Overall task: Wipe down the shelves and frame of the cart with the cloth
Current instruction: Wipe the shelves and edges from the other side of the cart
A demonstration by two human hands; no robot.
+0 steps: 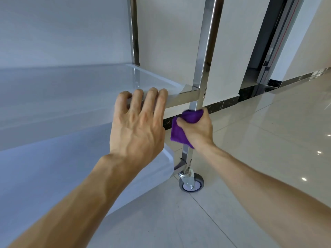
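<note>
A stainless steel cart fills the left of the head view, with a middle shelf (pixel 71 86) and a lower shelf (pixel 53 167). My left hand (pixel 138 126) grips the front rim of the middle shelf, fingers curled over its edge. My right hand (pixel 197 129) holds a purple cloth (pixel 180 129) wrapped around the cart's near right upright post (pixel 206 51), just below the middle shelf. The post runs down to a grey caster wheel (pixel 191 183) on the floor.
A second upright post (pixel 134 33) rises at the shelf's far corner. White wall panels stand behind the cart. A dark door frame (pixel 268 42) is at the right. Glossy pale floor tiles (pixel 250 140) spread to the right and in front.
</note>
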